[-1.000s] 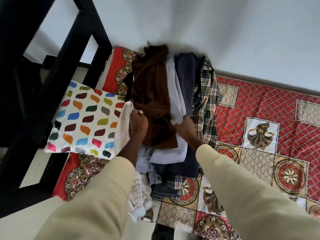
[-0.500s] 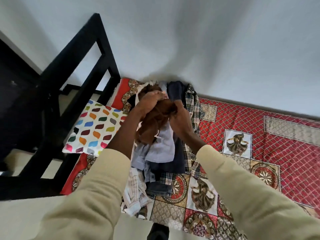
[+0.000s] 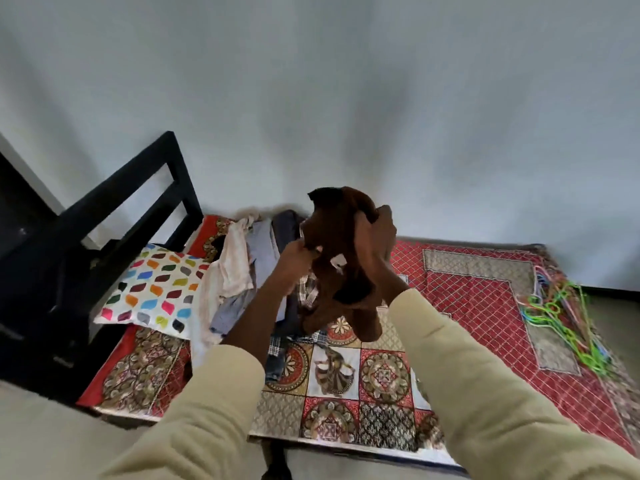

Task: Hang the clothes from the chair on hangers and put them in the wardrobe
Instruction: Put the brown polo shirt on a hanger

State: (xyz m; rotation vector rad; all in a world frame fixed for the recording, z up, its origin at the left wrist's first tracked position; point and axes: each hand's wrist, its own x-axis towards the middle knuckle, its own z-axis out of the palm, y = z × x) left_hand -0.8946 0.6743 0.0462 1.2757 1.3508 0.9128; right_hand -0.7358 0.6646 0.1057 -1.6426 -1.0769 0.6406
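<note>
Bedding comes first: a red patterned bedspread covers the bed, which lies against a pale wall. At the bed's left end stands a black frame. Beside that frame, on the bedspread, lies a white pillow with coloured leaf shapes. Just right of the pillow a pile of clothes lies on the bed: a cream piece, a pale blue shirt, dark cloth and a checked shirt. Above that pile, lifted clear of the bed, hangs a brown garment, bunched, with a small white label showing. Both arms wear beige sleeves. The right hand has its grip curled round the garment's upper right part, and the left hand pinches its left edge lower down. At the bed's far right end, well apart from the pile, lies a tangle of green, pink and blue hangers.
</note>
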